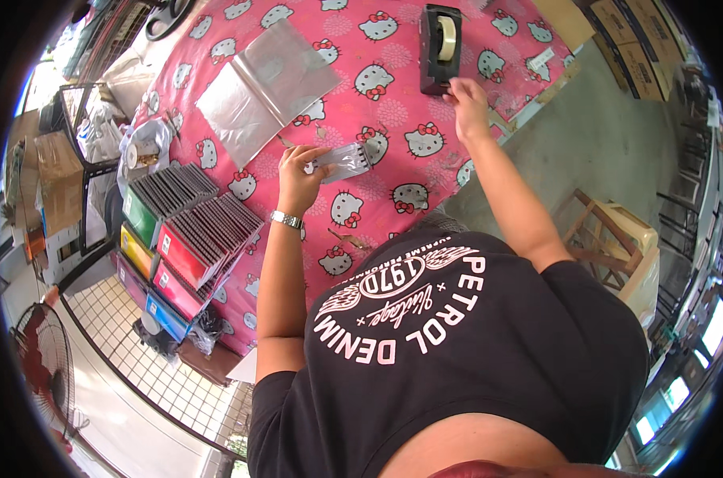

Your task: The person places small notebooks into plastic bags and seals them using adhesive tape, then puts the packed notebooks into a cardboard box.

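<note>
My left hand point(301, 177) is closed on a small clear plastic-wrapped packet point(345, 162), which shows dark spiral binding along its right end. It is held just above the pink tablecloth. At the far right of the table stands a black tape dispenser point(430, 60) with a roll of pale tape point(447, 38). The fingers of my right hand point(468, 107) are pinched together at its near, cutting end; any strip of tape between them is too thin to make out. Flat clear plastic sheets or sleeves point(267, 92) lie beyond my left hand.
Stacked spiral notebooks point(206, 235) with coloured covers stand at the table's left edge. A white plastic bag point(149, 143) holding tape rolls sits behind them. A fan point(43, 358) is at lower left, a wooden chair point(605, 239) at right, and cardboard boxes point(636, 48) at far right.
</note>
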### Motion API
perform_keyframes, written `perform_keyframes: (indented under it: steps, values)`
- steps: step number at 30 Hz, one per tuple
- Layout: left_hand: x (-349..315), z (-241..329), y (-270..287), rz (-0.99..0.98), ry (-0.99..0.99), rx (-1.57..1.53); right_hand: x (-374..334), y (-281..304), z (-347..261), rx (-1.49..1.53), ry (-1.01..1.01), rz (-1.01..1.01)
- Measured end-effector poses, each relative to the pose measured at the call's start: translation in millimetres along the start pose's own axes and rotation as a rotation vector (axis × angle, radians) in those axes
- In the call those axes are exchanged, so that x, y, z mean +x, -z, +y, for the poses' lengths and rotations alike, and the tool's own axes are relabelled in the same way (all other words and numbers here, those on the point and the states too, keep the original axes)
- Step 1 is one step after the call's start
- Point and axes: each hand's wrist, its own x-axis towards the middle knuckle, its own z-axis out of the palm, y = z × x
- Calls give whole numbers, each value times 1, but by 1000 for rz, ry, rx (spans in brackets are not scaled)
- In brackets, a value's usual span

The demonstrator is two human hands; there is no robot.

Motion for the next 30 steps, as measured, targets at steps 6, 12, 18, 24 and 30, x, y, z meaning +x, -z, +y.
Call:
perform_keyframes:
  steps: [6, 12, 18, 24, 30]
  values:
    - [-1, -7, -12, 56, -24, -106, -22, 23, 31, 286, -714, -182]
    - [-2, -2, -12, 58, -23, -40, -23, -153, -45, -765, -60, -1573]
    - [-2, 0, -8, 56, -46, 1, 0, -209, -13, -1205, 81, -2084]
    - [-13, 16, -20, 219, -13, -217, -2, -120, 50, -1019, -377, -1522]
    - [-29, 9, -47, 286, -105, -38, -77, -65, 45, -642, 468, -1170]
